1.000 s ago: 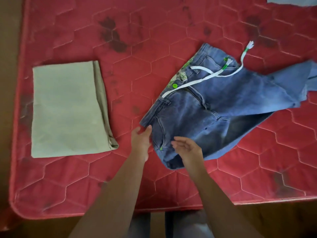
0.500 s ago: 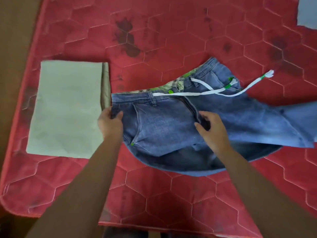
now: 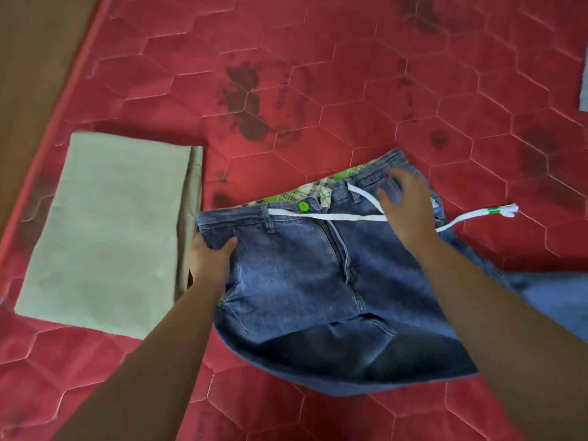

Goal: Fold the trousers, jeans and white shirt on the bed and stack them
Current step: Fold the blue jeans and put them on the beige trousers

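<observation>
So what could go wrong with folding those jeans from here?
Three things, I'd guess. The white drawstring trails loose across the waistband and out onto the mattress, so it may get trapped in a fold or left sticking out. The jeans lie right against the folded trousers, where the left hand grips the waist corner; tugging there might muss that pile. The legs run off to the right, partly out of view under the right hand, and could bunch.

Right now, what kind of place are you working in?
Probably a bedroom: the work surface is a bare red quilted mattress, stained in spots, with folded beige trousers lying on it and jeans being spread flat by both hands.
</observation>
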Motion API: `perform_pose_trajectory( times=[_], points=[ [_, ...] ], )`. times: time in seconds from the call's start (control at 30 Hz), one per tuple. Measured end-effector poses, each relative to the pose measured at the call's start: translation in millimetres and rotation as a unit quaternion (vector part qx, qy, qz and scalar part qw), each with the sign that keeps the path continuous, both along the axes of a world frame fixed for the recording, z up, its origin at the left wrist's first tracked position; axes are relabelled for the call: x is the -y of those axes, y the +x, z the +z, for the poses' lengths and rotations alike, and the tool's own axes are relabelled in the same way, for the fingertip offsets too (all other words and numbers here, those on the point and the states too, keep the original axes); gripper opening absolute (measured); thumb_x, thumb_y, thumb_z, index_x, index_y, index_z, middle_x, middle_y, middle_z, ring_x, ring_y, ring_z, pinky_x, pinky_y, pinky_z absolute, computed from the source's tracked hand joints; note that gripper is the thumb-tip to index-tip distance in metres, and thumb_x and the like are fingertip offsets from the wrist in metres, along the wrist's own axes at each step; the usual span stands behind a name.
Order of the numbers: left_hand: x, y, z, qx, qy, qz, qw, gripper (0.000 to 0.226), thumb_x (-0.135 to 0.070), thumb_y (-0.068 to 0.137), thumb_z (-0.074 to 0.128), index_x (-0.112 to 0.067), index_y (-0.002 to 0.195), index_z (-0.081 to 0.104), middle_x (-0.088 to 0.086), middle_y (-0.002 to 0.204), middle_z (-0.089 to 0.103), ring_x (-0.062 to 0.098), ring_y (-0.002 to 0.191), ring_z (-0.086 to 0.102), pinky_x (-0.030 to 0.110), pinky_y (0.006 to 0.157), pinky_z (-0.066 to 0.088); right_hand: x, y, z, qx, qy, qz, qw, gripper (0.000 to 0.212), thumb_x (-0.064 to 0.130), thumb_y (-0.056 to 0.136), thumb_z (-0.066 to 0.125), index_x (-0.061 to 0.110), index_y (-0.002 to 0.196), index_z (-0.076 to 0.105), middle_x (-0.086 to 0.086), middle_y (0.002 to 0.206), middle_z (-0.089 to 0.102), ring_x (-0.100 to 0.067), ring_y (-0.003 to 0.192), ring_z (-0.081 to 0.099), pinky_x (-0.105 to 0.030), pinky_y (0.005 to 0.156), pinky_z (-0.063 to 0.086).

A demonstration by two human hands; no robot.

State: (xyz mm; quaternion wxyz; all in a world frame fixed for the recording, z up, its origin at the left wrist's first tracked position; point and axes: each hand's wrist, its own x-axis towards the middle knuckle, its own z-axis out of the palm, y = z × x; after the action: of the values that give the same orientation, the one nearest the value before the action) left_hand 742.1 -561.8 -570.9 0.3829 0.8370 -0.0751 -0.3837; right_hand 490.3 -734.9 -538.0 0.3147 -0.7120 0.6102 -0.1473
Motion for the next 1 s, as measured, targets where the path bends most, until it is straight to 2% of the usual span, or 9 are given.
perform_pose_trajectory(
  times=[0.07,0.13,0.27,0.4,0.5,0.7,0.77,0.87,1.0],
  points=[
    [-1.3,3.0,-4.2,-0.010,-0.008,0.000,1.000,0.028,-0.018,0.074,0.074,-0.031,0.095,0.061,0.001,0.101,0.069,0.023,0.093,0.065,0.051,0.086,0.051,11.1,-2.7,-8.9,-0.024,-0.012,-0.005,1.000,0.031,0.017,0.084,0.060,0.005,0.112,0.057,-0.018,0.110,0.055,-0.029,0.107,0.047,-0.039,0.097,0.038],
    [-2.7,5.9,-5.4,-0.016,-0.010,-0.014,1.000,0.029,-0.013,0.077,0.072,-0.026,0.100,0.061,0.003,0.102,0.069,0.024,0.094,0.065,0.050,0.087,0.051,18.1,-3.2,-15.1,-0.030,-0.005,-0.027,0.999,0.040,0.016,0.084,0.062,0.005,0.121,0.054,-0.020,0.119,0.052,-0.029,0.113,0.046,-0.039,0.099,0.038],
    [-3.1,7.5,-7.2,-0.003,0.002,-0.038,0.999,0.031,-0.015,0.078,0.072,-0.022,0.106,0.058,0.004,0.103,0.068,0.024,0.094,0.064,0.049,0.088,0.051,30.2,-4.5,-28.0,-0.059,0.010,-0.055,0.997,0.047,0.042,0.075,0.055,0.014,0.113,0.058,-0.013,0.109,0.060,-0.029,0.103,0.053,-0.048,0.092,0.043],
    [-4.2,8.4,-11.9,-0.014,0.001,-0.024,1.000,0.036,-0.013,0.079,0.071,-0.017,0.112,0.057,0.003,0.105,0.067,0.023,0.096,0.064,0.045,0.089,0.050,39.8,-2.8,-29.0,-0.117,0.016,-0.081,0.990,0.056,0.035,0.081,0.065,0.017,0.130,0.046,-0.012,0.129,0.050,-0.033,0.125,0.038,-0.050,0.109,0.023],
    [-6.0,9.8,-15.3,-0.018,0.002,-0.020,1.000,0.037,-0.013,0.079,0.071,-0.018,0.112,0.057,0.002,0.105,0.068,0.022,0.095,0.064,0.044,0.089,0.051,46.7,-7.3,-31.7,-0.056,0.054,-0.115,0.990,0.064,0.035,0.079,0.069,0.016,0.134,0.041,-0.012,0.130,0.050,-0.030,0.125,0.041,-0.048,0.108,0.029],
    [-5.1,9.9,-13.2,-0.001,0.017,-0.026,1.000,0.037,-0.027,0.080,0.071,-0.017,0.112,0.055,0.002,0.104,0.067,0.024,0.093,0.064,0.046,0.086,0.052,36.0,-5.2,-12.0,0.025,0.060,-0.163,0.985,0.057,0.024,0.080,0.070,0.012,0.130,0.045,-0.008,0.128,0.053,-0.023,0.117,0.051,-0.037,0.101,0.041],
    [-1.2,7.9,-4.9,0.004,0.012,-0.024,1.000,0.033,-0.033,0.085,0.064,-0.015,0.111,0.054,0.003,0.103,0.066,0.024,0.092,0.062,0.042,0.085,0.051,27.4,-5.8,1.5,0.040,0.069,-0.165,0.983,0.051,0.021,0.081,0.069,0.008,0.126,0.050,-0.009,0.121,0.059,-0.024,0.109,0.056,-0.031,0.091,0.044],
    [0.5,-0.3,14.5,-0.006,-0.026,0.013,1.000,0.019,-0.025,0.091,0.056,-0.016,0.108,0.054,0.002,0.097,0.062,0.019,0.086,0.059,0.032,0.079,0.047,3.6,-6.0,25.6,0.032,0.084,-0.119,0.989,0.032,0.016,0.082,0.068,0.003,0.110,0.059,-0.006,0.100,0.063,-0.020,0.089,0.057,-0.024,0.074,0.040],
    [-6.0,-6.7,57.9,0.031,-0.053,0.018,0.998,0.011,-0.017,0.090,0.058,-0.014,0.099,0.062,0.005,0.091,0.066,0.023,0.083,0.062,0.033,0.076,0.050,-35.7,-11.7,73.5,0.066,0.068,-0.116,0.989,0.020,0.012,0.083,0.066,0.006,0.101,0.062,-0.002,0.090,0.060,-0.016,0.082,0.052,-0.019,0.069,0.034]
  ],
)
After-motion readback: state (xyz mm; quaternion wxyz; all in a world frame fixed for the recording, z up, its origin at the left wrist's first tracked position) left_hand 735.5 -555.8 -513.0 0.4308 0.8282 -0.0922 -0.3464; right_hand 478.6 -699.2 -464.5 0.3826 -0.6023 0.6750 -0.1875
